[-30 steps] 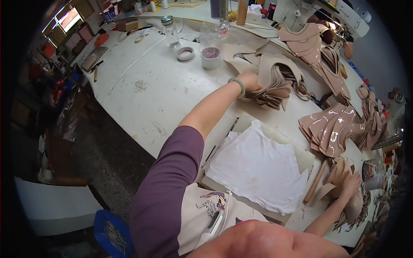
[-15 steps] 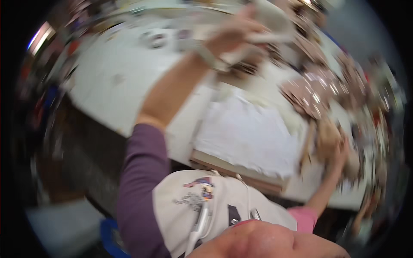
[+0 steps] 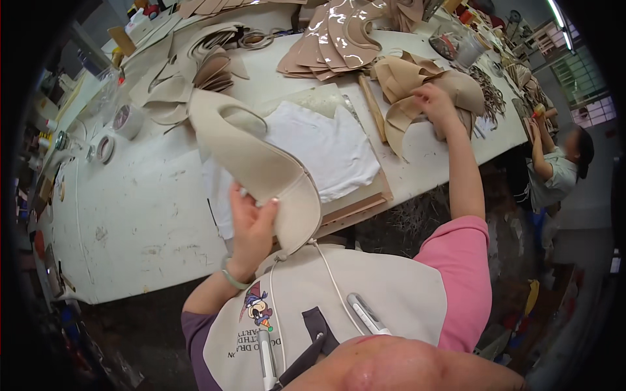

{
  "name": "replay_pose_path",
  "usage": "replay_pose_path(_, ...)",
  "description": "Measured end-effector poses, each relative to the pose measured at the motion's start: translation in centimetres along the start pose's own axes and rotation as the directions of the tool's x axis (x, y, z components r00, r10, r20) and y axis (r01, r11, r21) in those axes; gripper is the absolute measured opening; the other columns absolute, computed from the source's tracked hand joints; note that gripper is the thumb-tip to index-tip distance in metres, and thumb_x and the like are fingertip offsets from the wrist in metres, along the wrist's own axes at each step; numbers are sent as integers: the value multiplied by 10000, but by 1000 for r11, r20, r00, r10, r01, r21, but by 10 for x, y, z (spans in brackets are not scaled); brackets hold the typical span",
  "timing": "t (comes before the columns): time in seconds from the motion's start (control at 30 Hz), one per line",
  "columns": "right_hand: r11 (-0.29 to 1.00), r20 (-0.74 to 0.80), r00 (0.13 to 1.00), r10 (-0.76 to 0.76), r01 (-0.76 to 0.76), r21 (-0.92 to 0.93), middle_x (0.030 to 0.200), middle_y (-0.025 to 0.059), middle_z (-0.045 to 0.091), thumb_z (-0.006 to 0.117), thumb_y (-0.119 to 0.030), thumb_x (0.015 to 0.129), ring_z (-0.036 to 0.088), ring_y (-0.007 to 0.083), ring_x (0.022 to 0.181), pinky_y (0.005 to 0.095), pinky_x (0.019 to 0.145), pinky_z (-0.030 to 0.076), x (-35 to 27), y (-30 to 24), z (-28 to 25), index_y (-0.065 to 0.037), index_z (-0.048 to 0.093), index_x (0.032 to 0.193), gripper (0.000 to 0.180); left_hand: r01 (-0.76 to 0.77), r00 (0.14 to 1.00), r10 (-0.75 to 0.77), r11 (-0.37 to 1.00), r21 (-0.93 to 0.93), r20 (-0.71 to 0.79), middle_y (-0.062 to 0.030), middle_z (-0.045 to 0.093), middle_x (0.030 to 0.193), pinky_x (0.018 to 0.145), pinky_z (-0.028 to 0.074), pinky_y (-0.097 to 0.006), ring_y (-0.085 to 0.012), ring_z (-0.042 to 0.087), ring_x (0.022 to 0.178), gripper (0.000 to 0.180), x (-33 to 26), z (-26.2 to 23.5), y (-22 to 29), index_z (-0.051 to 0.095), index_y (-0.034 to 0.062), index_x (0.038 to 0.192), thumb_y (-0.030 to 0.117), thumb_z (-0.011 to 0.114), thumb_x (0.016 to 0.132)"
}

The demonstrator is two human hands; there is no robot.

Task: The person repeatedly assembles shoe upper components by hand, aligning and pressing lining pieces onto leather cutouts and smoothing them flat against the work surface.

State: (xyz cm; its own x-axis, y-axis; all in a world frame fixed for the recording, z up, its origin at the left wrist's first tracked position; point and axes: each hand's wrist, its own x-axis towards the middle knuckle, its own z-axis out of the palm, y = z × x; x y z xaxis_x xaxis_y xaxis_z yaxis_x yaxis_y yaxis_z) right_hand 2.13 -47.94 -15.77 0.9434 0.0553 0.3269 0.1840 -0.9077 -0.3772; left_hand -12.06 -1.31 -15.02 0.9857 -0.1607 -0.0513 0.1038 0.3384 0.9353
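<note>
My left hand (image 3: 251,225) grips a long, curved cream leather piece (image 3: 261,166) with a stitched seam, thumb on its face and fingers behind. The piece is held up in front of my chest, over the table's near side. At the right, my right hand (image 3: 435,104) is closed, its fingertips pinching at a pile of curved tan leather pieces (image 3: 460,91). Between the hands, a white cloth (image 3: 326,150) covers much of a board (image 3: 358,205) on the table. A wooden stick (image 3: 372,107) lies between the cloth and the pile.
Glossy brown pieces (image 3: 332,42) lie fanned out beyond the cloth. A heap of curved cut pieces (image 3: 208,72) sits farther left. Rolls of tape (image 3: 105,149) rest on the white table (image 3: 143,221). At the far right, another person (image 3: 554,156) works at the table.
My left hand has come back from the table's far side to near my chest, bringing the cream piece. My right hand remains at the tan pile. The view has turned.
</note>
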Motion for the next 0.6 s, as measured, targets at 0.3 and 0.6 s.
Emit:
replay_pose_path(0.3, 878, 127, 937, 325, -249, -408, 882, 149, 668, 498, -523, 881, 630, 329, 892, 429, 755, 501, -1, -24, 49, -85, 655, 886, 466, 567, 697, -638, 770, 292, 328, -117, 616, 985, 675, 534, -271, -165, 641, 833, 264, -25, -28, -14, 488, -4, 1187, 113, 487, 950)
replay_pose_path(0.6, 495, 146, 934, 327, -301, 815, 611, -39, 416, 565, -545, 872, 398, 67, 553, 224, 527, 348, 9, -41, -51, -101, 500, 679, 488, 114, 817, -333, 893, 435, 470, -15, 632, 779, 579, 440, -209, -63, 558, 678, 248, 32, -17, 50, 643, 10, 1018, 218, 526, 953)
